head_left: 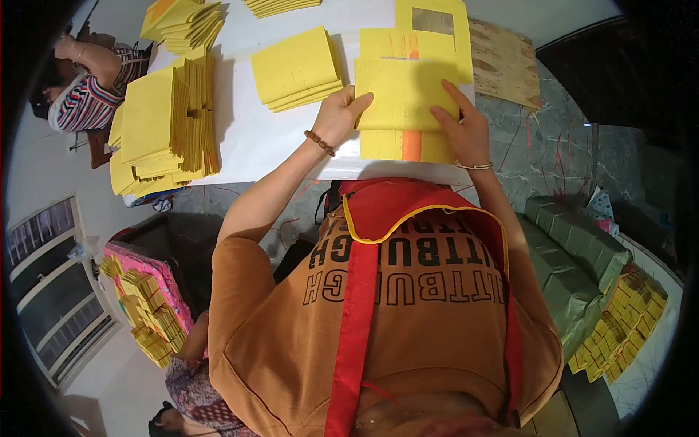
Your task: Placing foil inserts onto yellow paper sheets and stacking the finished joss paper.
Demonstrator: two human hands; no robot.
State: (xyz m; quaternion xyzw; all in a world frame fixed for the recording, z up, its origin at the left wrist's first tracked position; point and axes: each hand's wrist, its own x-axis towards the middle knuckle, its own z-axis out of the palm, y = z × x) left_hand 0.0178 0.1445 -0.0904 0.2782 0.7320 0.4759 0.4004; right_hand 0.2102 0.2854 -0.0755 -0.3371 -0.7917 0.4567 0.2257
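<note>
In front of me a folded yellow paper sheet (400, 98) lies over another yellow sheet with an orange stripe (411, 146), whose lower and upper parts show past it. My left hand (341, 115) is closed on the left edge of the folded sheet, thumb on top, fingers mostly hidden. At the opposite edge my right hand (466, 131) grips it with the thumb and index finger on top; the other fingers are out of sight. Just left of my left hand lies a small stack of folded yellow paper (295, 65).
The white table (244, 149) carries tall yellow paper stacks (156, 120) at its left. A plywood board (502, 65) adjoins its right side. One person (91, 95) sits at the far left, another (200, 393) at lower left. Green bundles (561, 269) stand at my right.
</note>
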